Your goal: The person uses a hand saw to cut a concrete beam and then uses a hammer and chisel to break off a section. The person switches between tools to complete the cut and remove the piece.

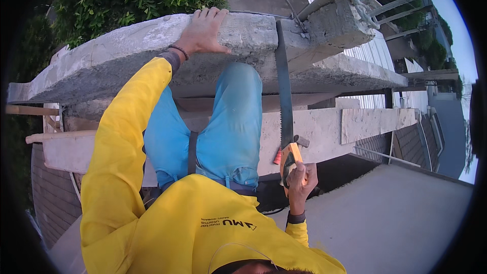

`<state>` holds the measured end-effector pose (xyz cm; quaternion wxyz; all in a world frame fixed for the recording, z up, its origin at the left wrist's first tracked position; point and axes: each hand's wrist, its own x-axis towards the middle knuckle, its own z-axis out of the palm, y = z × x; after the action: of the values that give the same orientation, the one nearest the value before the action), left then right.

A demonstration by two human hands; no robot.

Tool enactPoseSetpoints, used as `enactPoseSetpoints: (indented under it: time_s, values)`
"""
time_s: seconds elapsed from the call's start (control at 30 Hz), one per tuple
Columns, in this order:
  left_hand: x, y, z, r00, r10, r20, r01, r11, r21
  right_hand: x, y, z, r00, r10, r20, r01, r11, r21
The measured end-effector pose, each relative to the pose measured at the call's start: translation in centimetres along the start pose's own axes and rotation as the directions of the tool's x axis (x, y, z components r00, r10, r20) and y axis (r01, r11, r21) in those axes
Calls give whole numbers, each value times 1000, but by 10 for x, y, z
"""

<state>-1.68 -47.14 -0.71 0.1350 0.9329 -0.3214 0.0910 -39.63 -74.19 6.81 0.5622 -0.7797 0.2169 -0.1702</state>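
My right hand (300, 182) is closed around the orange handle (291, 158) of a handsaw. The saw's long dark blade (284, 89) points away from me, and its far end lies in a narrow slot in the rough grey concrete beam (127, 38). The teeth face left. To the left of the slot, my left hand (205, 30) rests on the beam's top edge with fingers stretched out over it and the thumb apart. Partly hidden behind the saw handle lies a hammer-like tool (302, 141) with a dark head and a red end.
My knees, in light blue trousers (236, 116), stand close to the beam. A lower concrete ledge (324, 129) runs beneath. Right of the slot sits a broken concrete stub (337, 25) with protruding bars. A leafy bush (137, 0) grows beyond the beam; a grey slab (385, 213) is at right.
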Motion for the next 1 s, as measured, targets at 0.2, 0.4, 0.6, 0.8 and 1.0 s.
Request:
enactPoseSetpoints:
  time_s: [0.2, 0.4, 0.6, 0.8, 1.0]
  values:
    - [4, 4, -12, 998, -16, 54, 13, 999, 52, 154, 5, 86, 910, -412, 52, 415, 901, -127]
    - [7, 5, -12, 999, -13, 45, 12, 1000, 24, 147, 87, 89, 911, -397, 115, 384, 916, 120]
    - [6, 8, -11, 999, -19, 40, 17, 999, 44, 144, 89, 102, 966, -244, 87, 234, 966, 110]
    - [5, -3, -2, 1000, 24, 7, -25, 999, 30, 63, 47, 22, 976, -168, 139, 183, 977, -105]
    - [1, -5, 10, 1000, 6, -10, -5, 998, 66, 12, -11, 0, 948, -294, 120, 302, 952, -52]
